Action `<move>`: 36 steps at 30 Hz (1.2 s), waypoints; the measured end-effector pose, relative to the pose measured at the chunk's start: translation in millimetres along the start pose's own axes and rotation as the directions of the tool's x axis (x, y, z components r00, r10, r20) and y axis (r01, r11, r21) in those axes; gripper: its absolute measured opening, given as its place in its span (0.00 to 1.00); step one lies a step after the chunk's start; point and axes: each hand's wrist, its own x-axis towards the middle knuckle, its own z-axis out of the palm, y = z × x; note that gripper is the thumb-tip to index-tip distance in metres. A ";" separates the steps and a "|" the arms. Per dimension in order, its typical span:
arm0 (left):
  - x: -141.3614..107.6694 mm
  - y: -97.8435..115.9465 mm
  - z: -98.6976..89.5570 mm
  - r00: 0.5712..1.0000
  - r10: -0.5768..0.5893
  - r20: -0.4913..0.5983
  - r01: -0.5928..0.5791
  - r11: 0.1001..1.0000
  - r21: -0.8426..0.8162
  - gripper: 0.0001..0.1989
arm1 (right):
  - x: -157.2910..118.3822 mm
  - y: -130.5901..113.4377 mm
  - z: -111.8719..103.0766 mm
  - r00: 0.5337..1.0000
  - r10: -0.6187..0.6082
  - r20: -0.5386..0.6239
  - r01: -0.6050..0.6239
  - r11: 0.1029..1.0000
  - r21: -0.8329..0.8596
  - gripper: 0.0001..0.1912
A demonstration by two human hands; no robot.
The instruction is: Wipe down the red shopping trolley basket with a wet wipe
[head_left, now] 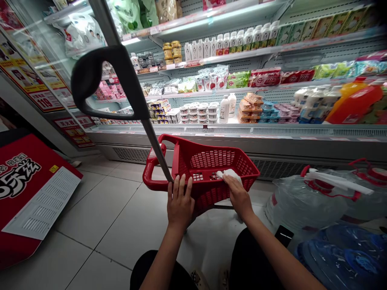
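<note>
Holding white cloth [232, 173] over near rim of red basket [208, 148]: right hand [238, 195]. Left hand [180, 201] flat, fingers straight, on same rim by metal pole [159, 155]. Fridge [272, 145] close behind; water jugs [302, 201] crowd right.

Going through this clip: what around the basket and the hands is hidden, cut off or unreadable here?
All in the head view:
Right hand: its palm side, hidden by its own back, so its exact hold is unclear.
Cloth: the part under the right hand, covered by that hand.
Basket: part of the near rim, covered by the left hand.
Red cabinet: cut off by the left edge.
White bottles: small print, too small to read.
</note>
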 end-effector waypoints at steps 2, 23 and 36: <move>0.2 7.5 1.7 1.000 -0.026 0.009 0.026 1.000 -0.008 0.36 | 5.9 -27.5 10.5 0.999 -0.033 0.034 0.032 0.999 0.026 0.39; 8.0 -15.1 5.7 0.999 -0.035 0.020 0.035 0.999 -0.019 0.37 | -13.4 32.2 -16.7 0.997 0.039 -0.065 -0.047 0.992 -0.120 0.36; 14.0 -29.0 9.2 0.999 0.024 0.026 -0.024 1.000 -0.006 0.51 | 12.5 -26.5 11.6 0.984 -0.167 0.064 0.169 0.986 -0.016 0.38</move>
